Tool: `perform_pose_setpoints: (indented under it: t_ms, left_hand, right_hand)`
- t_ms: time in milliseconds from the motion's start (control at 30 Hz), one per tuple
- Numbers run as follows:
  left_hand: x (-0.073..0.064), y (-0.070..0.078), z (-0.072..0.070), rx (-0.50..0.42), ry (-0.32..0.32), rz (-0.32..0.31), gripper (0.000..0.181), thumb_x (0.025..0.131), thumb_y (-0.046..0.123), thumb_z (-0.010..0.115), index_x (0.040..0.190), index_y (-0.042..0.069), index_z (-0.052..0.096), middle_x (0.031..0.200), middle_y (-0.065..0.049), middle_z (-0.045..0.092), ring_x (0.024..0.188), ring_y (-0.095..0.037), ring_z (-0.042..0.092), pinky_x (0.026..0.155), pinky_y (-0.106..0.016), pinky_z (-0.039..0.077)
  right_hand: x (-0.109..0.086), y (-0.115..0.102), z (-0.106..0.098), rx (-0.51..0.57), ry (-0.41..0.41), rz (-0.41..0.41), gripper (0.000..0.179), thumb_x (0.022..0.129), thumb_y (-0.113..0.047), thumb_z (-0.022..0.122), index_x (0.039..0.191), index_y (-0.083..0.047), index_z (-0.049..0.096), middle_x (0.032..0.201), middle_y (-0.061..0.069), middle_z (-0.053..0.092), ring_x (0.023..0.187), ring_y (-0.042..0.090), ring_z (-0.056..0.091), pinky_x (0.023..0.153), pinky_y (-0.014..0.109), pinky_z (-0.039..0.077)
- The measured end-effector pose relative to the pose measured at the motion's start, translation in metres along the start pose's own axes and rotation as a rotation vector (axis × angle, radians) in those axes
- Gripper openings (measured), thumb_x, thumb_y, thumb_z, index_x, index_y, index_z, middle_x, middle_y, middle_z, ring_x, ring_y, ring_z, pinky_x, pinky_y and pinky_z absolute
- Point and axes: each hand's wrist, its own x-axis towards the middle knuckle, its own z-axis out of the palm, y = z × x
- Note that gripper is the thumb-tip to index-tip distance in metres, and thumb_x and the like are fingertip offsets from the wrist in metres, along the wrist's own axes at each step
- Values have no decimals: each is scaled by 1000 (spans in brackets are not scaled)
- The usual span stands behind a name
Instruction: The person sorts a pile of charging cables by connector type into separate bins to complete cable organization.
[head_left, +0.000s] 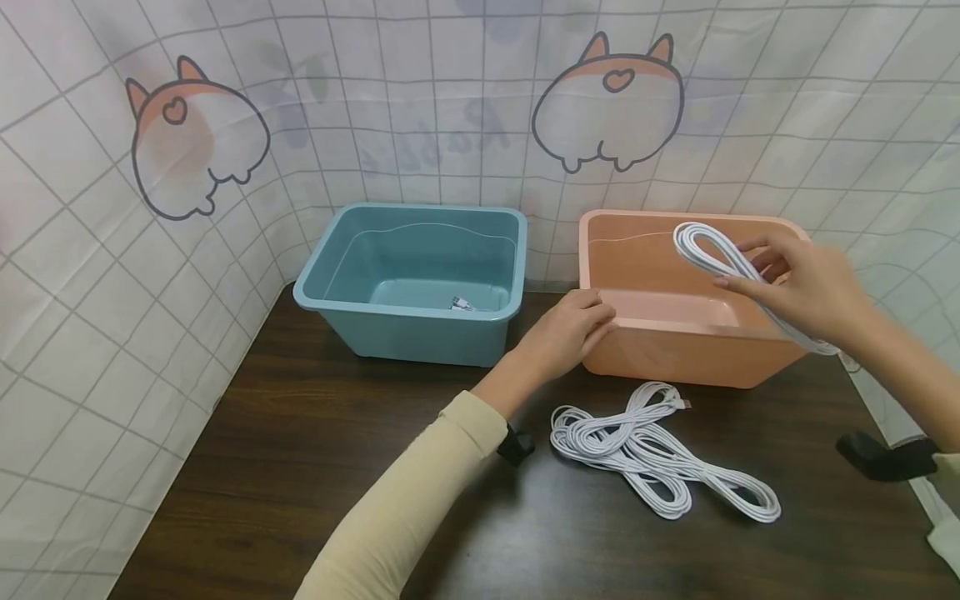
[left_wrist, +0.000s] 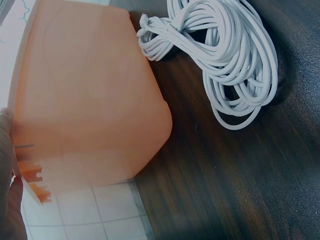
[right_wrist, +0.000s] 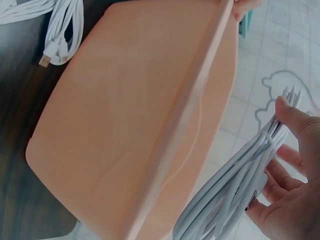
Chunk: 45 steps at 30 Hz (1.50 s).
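A white cloth backdrop with a grey grid and cartoon corgi rumps hangs behind a dark wood-grain table. Two rectangular plastic bins stand side by side on the table, just apart: a peach bin on the right and a teal bin on the left. A cream sleeve covers the person's left forearm. The left hand has its fingers curled over the peach bin's rim at the front left corner, gripping it. The right hand, thumb against fingers, pinches a coiled white cable up in the air at the right part of the peach bin. A looped pile of white cable lies on the table near that bin's front wall, one USB plug showing. Small white-and-metal connectors lie inside the teal bin.
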Motion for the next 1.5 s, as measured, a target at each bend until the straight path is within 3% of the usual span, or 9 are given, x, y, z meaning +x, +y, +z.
perform_pose_setpoints:
  t_ms: [400,700,1100,1500]
  left_hand:
    - [0,0,0,-10,10,8,19,108,17,62,116,5,74,107,-9,66,112,-25,60,99,-31,52]
    - [0,-1,1,-6,10,14,20,109,18,61,116,5,74,108,-9,65,111,-25,59,100,-31,51]
    - [0,-1,1,-14,4,0,20,109,18,61,117,5,74,110,-9,66,113,-25,59,102,-31,51]
    - [2,-1,1,-68,5,-78,23,107,20,66,120,5,76,123,-10,71,127,-25,60,113,-31,48]
  right_hand:
    - [23,16,-3,-5,-51,63,59,97,-31,77,134,10,57,116,37,66,99,53,65,62,31,46]
    - [37,26,0,-11,-53,75,55,98,-30,76,132,10,58,115,36,67,100,51,66,62,22,42]
    - [54,29,1,-34,-93,138,61,102,-38,70,136,9,53,125,43,61,109,57,61,77,55,51]
    - [49,32,6,-24,-71,98,55,103,-31,70,136,11,56,119,42,64,101,56,65,62,37,52]
